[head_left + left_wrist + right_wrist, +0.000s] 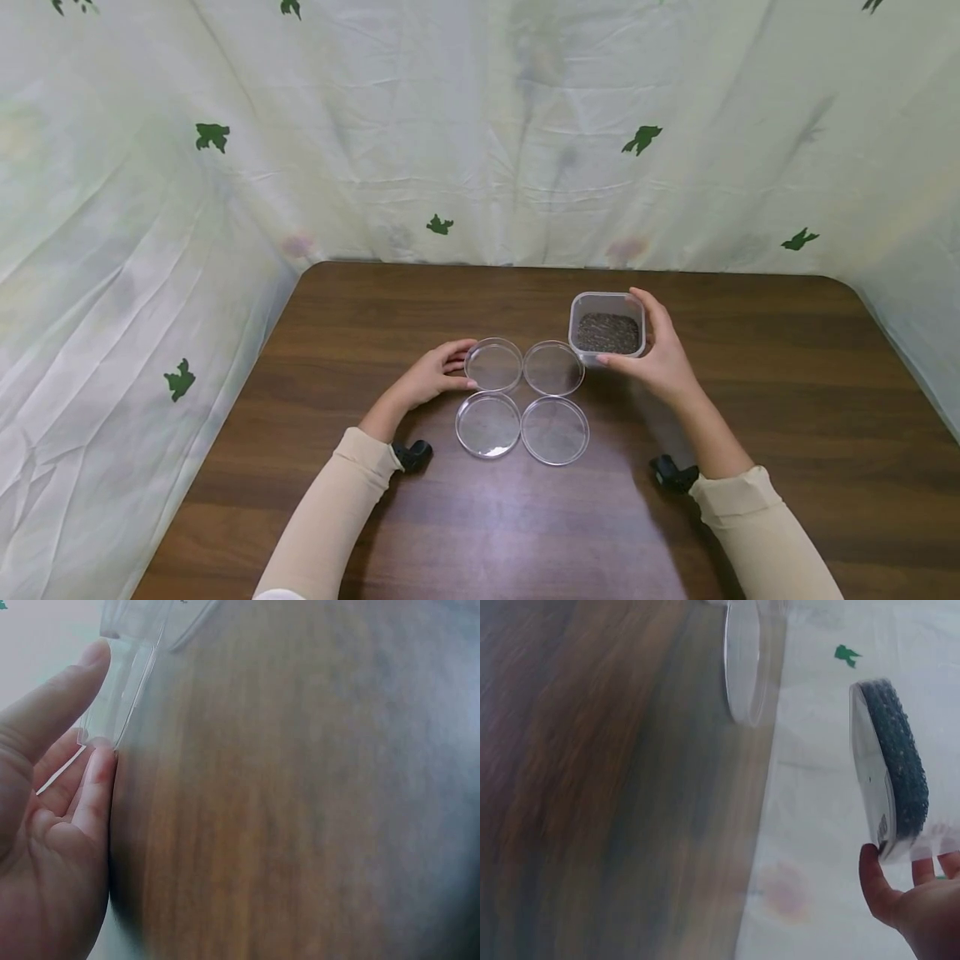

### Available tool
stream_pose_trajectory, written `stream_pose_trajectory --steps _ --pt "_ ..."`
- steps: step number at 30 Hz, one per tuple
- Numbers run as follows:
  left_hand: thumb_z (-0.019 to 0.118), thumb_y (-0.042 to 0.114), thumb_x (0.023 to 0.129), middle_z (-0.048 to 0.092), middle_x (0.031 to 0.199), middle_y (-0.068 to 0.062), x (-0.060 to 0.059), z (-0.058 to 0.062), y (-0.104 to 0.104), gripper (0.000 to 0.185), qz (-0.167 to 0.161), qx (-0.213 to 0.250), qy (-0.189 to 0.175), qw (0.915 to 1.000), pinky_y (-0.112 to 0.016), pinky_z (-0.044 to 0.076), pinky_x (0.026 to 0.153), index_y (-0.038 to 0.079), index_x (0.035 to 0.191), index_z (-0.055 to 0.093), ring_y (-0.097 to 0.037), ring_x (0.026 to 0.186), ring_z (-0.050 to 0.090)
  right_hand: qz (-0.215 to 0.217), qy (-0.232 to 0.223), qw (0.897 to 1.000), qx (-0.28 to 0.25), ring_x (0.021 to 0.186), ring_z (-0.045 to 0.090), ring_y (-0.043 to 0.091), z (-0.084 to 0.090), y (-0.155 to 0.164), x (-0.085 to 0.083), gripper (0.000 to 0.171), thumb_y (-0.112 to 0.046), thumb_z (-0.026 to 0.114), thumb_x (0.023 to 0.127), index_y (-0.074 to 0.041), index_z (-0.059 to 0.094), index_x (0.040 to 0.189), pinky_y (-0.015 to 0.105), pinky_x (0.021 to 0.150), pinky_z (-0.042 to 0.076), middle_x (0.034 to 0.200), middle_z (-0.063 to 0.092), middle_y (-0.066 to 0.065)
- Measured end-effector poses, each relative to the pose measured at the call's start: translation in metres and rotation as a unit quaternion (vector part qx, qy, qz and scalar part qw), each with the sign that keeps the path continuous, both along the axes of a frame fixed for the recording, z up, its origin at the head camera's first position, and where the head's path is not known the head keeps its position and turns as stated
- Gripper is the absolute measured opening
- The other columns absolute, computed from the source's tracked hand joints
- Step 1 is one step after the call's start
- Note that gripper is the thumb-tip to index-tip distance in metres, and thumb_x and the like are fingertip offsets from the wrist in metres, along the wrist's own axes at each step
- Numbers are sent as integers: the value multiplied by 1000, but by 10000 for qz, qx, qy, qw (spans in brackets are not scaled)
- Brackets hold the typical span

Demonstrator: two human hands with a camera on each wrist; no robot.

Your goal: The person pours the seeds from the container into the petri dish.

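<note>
My left hand (429, 375) holds the left edge of a clear petri dish (492, 365), the far-left one of a two-by-two group. In the left wrist view, the thumb (56, 697) and the fingers (94, 787) lie along the dish wall (120, 701). Beyond the far-right dish (553, 368), my right hand (663, 354) grips a clear plastic tub (606, 303) between thumb and fingers. Small dark grains, like seeds (609, 335), cover its bottom. The right wrist view shows the tub (870, 780) raised off the table.
Two more petri dishes, near left (487, 425) and near right (555, 430), sit against the far pair. They stand on a brown wooden table (787, 400). A pale curtain with green leaf shapes (487, 125) hangs behind the table's far edge.
</note>
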State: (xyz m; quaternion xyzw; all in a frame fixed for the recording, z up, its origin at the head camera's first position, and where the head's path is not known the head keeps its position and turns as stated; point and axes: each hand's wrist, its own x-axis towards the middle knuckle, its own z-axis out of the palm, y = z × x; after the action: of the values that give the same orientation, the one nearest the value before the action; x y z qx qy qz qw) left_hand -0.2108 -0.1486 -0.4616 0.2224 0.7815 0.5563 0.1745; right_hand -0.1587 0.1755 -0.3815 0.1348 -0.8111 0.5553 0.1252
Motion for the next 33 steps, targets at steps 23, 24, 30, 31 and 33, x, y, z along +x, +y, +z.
stream_pose_trajectory --steps 23,24,30,31,33 --pt "62 -4 68 33 122 -23 8 17 4 63 -9 94 -225 9997 -40 31 92 -8 122 30 -34 108 35 -385 409 9950 820 110 23 14 -28 -36 -36 97 -36 79 44 -35 27 126 42 85 30 123 30 -10" --pt "62 -4 68 33 122 -23 8 17 4 63 -4 100 -229 9997 -40 31 92 -8 122 30 -34 108 35 -381 443 9944 879 110 23 14 -28 -38 -37 97 -36 79 44 -35 26 126 41 85 29 124 29 -11" --pt "62 -4 68 33 122 -23 7 15 4 63 -22 129 -207 9997 -40 31 92 -8 122 30 -34 108 35 -284 632 9910 1141 113 21 15 -30 -47 -41 98 -35 79 44 -31 27 127 39 89 28 127 27 -11" --pt "62 -4 68 33 122 -24 7 15 4 63 -26 141 -208 9997 -40 30 92 -8 122 30 -34 108 35 -252 663 9907 1165 113 21 15 -31 -49 -41 98 -34 79 44 -30 27 127 39 89 27 127 27 -10" --pt "62 -5 68 33 122 -24 7 14 4 63 -32 160 -205 9997 -41 30 92 -8 122 30 -35 108 35 -211 722 9890 1273 114 20 16 -32 -51 -41 98 -34 79 44 -28 27 127 40 89 27 127 27 -9"
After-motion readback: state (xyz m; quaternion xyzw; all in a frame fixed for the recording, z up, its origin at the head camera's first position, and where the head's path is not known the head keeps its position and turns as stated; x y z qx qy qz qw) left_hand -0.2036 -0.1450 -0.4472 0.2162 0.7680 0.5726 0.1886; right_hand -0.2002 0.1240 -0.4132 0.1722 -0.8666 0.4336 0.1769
